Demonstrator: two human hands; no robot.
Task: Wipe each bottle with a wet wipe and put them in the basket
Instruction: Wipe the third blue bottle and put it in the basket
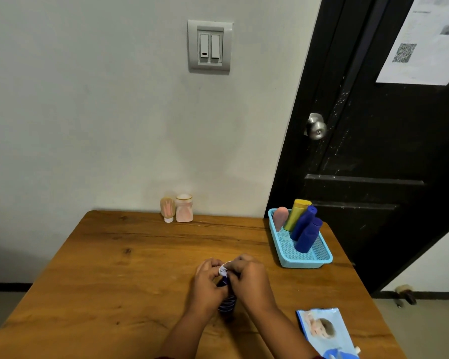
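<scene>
Both hands meet over the middle of the table (94, 268). The left hand (208, 283) has its fingers curled round the dark blue bottle (227, 303), which stands upright on the wood. The right hand (246, 278) pinches the wet wipe (223, 269) against the bottle's top.

The blue basket (300, 260) sits well apart to the right, already holding a pink tube (280, 217), a yellow bottle (296, 213) and two blue bottles (307, 234). All of them lean, so a careless drop-in could knock them over the low rim.

The wet bottle may also slip if the left hand's hold loosens during the rub.

A peach tube (167, 208) and a pink jar (184, 209) wait by the wall, and the wipes pack (327, 332) lies near the right forearm.
</scene>
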